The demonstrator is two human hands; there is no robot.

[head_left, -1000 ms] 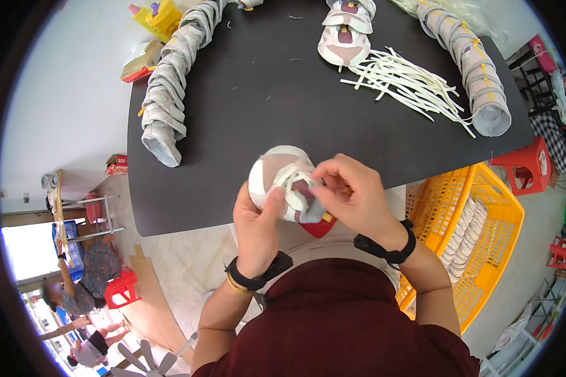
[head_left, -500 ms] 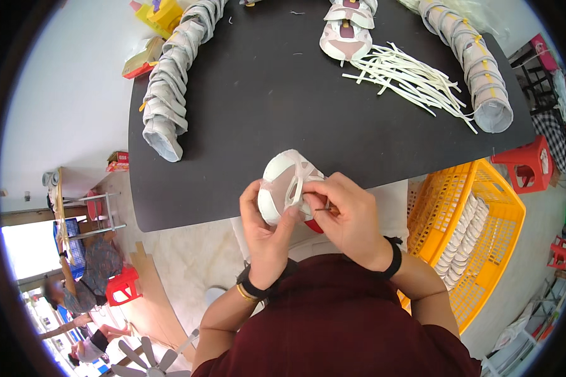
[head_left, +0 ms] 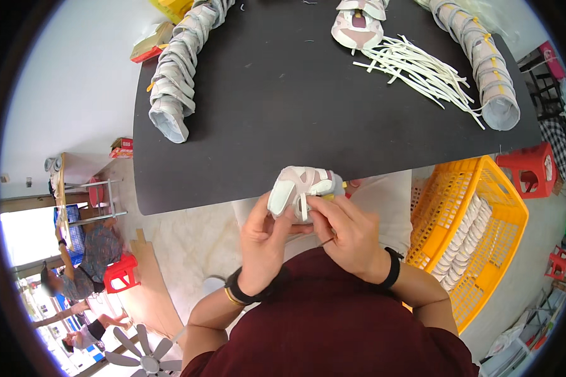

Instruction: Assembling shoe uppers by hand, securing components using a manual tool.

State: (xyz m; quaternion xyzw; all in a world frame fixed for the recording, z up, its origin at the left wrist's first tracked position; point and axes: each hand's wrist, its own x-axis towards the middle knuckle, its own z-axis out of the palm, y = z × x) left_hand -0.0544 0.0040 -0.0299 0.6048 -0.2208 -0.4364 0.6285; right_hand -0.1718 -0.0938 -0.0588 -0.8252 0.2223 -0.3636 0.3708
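Close in front of me, at the table's near edge, I hold a white and pale pink shoe upper (head_left: 290, 182). My left hand (head_left: 263, 244) is closed round its left and lower side. My right hand (head_left: 353, 237) pinches a white shoelace (head_left: 304, 207) at the upper's front between thumb and forefinger. A thin dark tool (head_left: 326, 242) sticks out between the right fingers; its kind cannot be made out. At the far middle of the table lies a bundle of white laces (head_left: 421, 72), touching a row of similar shoe uppers (head_left: 357, 30).
Long stacks of nested uppers lie on the dark table (head_left: 264, 119), one at left (head_left: 175, 81) and one at right (head_left: 484, 60). A yellow basket (head_left: 443, 217) holding more uppers stands at my right, near a red stool (head_left: 534, 169). Other people sit far left, beyond a fan (head_left: 149, 363).
The shoe upper has turned in my hands and come lower, so its side shows more. My right fingers have shifted to the shoelace, which now hangs down in front. The view has shifted slightly.
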